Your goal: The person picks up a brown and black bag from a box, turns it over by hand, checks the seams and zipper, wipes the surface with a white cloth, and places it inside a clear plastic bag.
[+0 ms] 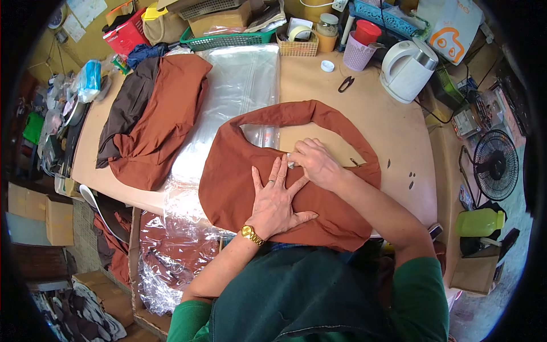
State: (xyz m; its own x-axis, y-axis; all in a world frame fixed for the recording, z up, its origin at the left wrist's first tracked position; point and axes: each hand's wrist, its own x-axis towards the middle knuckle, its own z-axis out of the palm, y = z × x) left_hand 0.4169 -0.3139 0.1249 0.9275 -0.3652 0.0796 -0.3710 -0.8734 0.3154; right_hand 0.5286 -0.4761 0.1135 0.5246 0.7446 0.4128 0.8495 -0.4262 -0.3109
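A rust-brown fabric shoulder bag (233,185) lies flat on the table in front of me, its wide strap looped away from me. My left hand (276,199), with a gold watch at the wrist, is spread flat on the bag's body, fingers apart. Close by its fingertips, my right hand (313,162) is closed on a small white piece (292,162) that I cannot identify, mostly hidden by the fingers. It presses at the bag's upper edge, just below the strap opening. A zipper pull (357,162) shows at the opening's right end.
Clear plastic sheets (239,80) lie left of the bag, beside more rust and dark brown fabric (165,114). Beyond are black thread snips (345,84), a white lid (327,66), a purple basket (359,54) and a white kettle (407,71). A box of plastic-wrapped pieces (171,256) stands below the table's left edge.
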